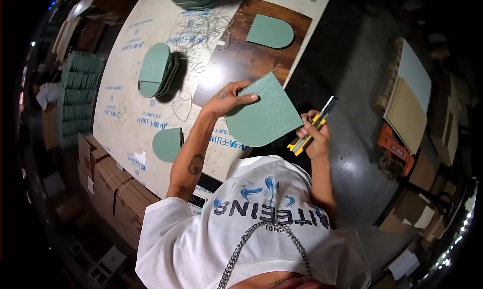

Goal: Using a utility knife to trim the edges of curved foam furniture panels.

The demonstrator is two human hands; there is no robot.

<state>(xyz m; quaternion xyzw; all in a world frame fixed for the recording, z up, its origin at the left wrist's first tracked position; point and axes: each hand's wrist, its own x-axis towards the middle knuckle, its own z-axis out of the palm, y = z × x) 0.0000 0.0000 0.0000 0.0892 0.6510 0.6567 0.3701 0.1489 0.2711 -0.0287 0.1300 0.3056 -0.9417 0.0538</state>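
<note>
Left hand [232,99]: pinching green panel [271,113] at 10 o'clock
Right hand [316,137]: clenching knife [319,122]
Panel: seeming light, stiff; inviting edge-grips

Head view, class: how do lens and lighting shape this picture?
Head view: the white tabletop bows along its left edge, corners falling to black; head view: glare pales part of the brown wooden board, and the short green panel stack casts shadow rightward; head view: the ridged green panel in the left hand looks sharp.

A workshop: cartons [104,182] stacked at eight o'clock, green panels [80,102] piled at nine, large boards [406,105] at three, grey floor [354,163] at four.
</note>
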